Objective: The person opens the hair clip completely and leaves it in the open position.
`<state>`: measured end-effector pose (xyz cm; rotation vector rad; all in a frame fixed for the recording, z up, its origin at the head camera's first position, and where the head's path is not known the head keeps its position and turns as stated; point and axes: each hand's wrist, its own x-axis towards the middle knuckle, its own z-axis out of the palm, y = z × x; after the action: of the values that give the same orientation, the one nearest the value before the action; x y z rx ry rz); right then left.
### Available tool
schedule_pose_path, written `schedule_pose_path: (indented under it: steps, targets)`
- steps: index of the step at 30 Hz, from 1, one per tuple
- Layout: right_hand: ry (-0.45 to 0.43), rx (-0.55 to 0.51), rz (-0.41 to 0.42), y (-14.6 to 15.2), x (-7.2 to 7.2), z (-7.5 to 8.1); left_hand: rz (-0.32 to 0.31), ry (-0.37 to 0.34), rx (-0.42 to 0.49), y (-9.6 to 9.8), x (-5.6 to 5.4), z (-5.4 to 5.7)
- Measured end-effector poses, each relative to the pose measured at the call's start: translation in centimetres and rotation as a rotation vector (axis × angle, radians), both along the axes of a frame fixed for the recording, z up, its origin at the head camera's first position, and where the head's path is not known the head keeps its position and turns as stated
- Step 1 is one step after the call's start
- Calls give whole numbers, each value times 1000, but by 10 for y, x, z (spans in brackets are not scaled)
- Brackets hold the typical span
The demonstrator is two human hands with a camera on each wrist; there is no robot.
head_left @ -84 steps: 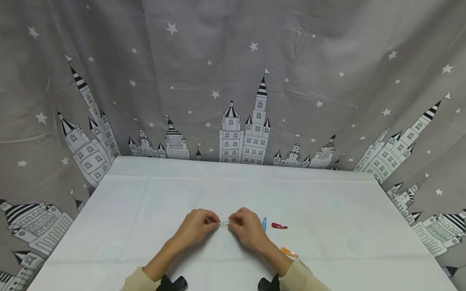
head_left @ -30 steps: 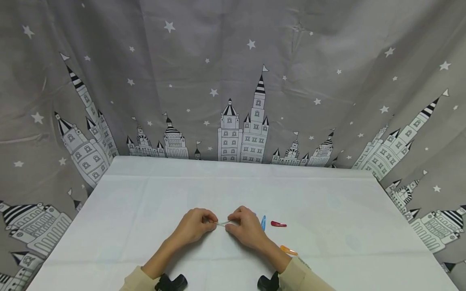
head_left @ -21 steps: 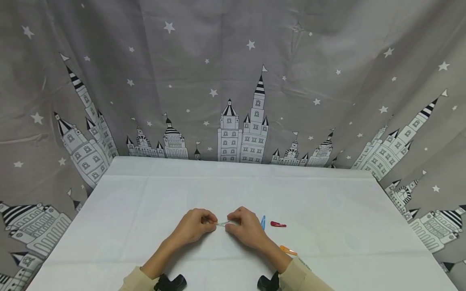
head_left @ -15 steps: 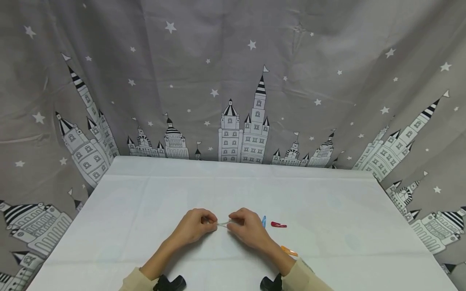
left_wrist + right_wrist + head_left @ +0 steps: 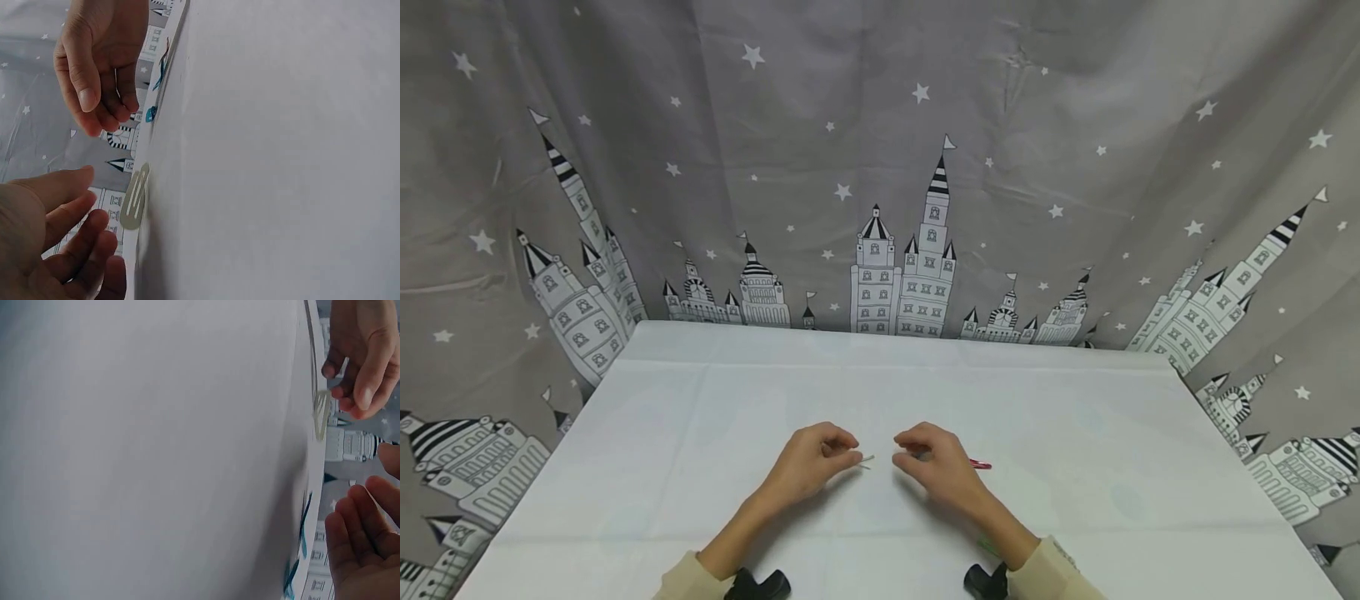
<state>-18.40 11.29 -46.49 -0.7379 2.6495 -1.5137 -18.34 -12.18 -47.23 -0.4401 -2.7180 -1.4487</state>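
Note:
A pale, cream-coloured snap hair clip (image 5: 867, 459) lies on the white table between my two hands, just off the left fingertips. Its slotted, teardrop shape shows in the left wrist view, where the clip (image 5: 132, 203) sits apart from the fingers. My left hand (image 5: 811, 461) has its thumb and index finger parted, with nothing visible between them. To the right, my right hand (image 5: 942, 461) hovers with loosely bent fingers and a gap to the thumb. From the right wrist, the cream clip (image 5: 321, 416) appears close by the left hand's fingertips.
A red hair clip (image 5: 981, 464) shows behind my right hand. Part of a green clip (image 5: 988, 547) peeks out by the right forearm. Blue clips (image 5: 304, 525) lie near the right hand. A grey curtain (image 5: 880, 125) printed with castles hangs behind the table.
Both hands pinched the cream clip earlier; now they have let go and moved apart. My right hand has shifted right, covering the blue and orange clips in the head view.

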Motion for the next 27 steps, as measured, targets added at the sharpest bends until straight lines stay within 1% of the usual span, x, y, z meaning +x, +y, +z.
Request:
schedule_pose_path:
  steps: [5, 11, 14, 17, 21, 24, 27]
  targets:
    - [2, 16, -48, 14, 1, 1, -9, 63, 8, 15, -1, 0]
    - [-25, 25, -104, 29, 0, 0, -62, 105, 12, 36, -4, 0]
    - [-26, 27, -128, 35, -2, -2, -99, 106, 10, 46, -7, 0]
    - [-52, 18, -137, 39, -6, -5, -117, 98, -11, 53, -9, -3]
    - [-107, 7, -145, 41, -9, -11, -115, 96, -42, 60, -12, -9]
    - [-120, 13, -163, 42, -12, -14, -117, 92, -54, 63, -14, -12]
    - [-121, 22, -171, 41, -17, -14, -119, 88, -76, 64, -16, -11]
